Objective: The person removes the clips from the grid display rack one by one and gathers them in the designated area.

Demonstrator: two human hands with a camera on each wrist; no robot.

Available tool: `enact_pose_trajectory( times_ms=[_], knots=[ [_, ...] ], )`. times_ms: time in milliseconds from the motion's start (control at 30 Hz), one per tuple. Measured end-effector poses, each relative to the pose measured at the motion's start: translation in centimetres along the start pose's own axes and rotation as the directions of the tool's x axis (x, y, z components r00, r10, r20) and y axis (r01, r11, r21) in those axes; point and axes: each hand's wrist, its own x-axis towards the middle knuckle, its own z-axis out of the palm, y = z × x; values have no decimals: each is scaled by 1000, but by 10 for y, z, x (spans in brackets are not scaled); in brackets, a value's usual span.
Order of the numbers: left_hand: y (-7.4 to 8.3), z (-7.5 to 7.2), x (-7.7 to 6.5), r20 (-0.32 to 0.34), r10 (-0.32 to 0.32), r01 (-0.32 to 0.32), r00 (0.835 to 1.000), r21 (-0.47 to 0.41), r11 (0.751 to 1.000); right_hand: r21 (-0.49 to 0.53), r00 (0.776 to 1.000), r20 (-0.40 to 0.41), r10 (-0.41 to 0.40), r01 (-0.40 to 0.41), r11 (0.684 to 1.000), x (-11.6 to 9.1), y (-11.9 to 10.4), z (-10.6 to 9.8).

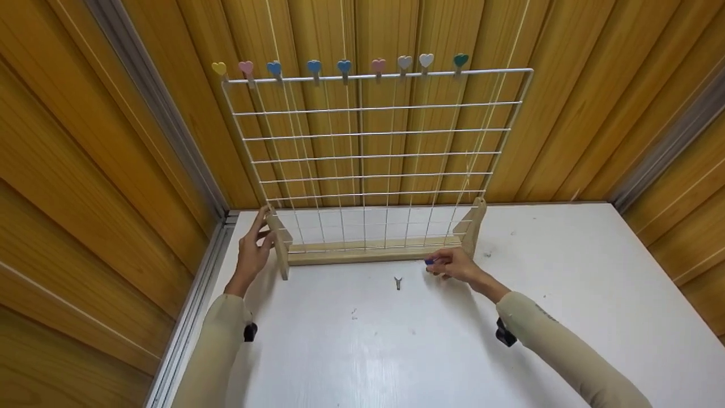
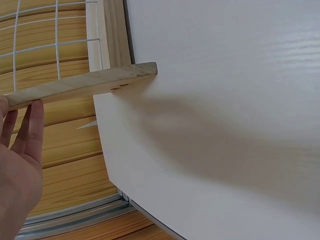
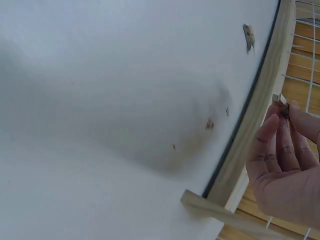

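A white wire grid rack (image 1: 362,133) stands upright in a wooden base (image 1: 374,255). My left hand (image 1: 253,249) holds the wooden side leg (image 2: 80,85), fingers on its outer face near the top. At the base's right end, my right hand (image 1: 456,265) pinches a small wooden clothespin (image 3: 280,100) between thumb and fingertips; its dark blue end (image 1: 429,262) shows in the head view. Another small clothespin (image 1: 398,283) lies on the table before the base. Along the grid's top bar sit several heart clothespins, among them a yellow one (image 1: 219,68) and a green one (image 1: 461,59).
The white table (image 1: 351,351) bears a few dark marks (image 1: 487,255). Wood-panelled walls (image 1: 566,113) rise behind and at both sides. A metal rail (image 1: 190,306) runs along the table's left edge.
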Motion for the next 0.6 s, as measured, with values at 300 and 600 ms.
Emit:
enact_pose_trajectory(
  times_ms=[300, 600],
  knots=[
    [4, 5, 4, 43, -36, 38, 998, -31, 999, -160, 985, -89, -145, 130, 979, 3, 23, 49],
    [4, -2, -3, 24, -61, 61, 998, -4, 998, -203, 977, -139, -159, 129, 971, 9, 15, 72]
  ],
)
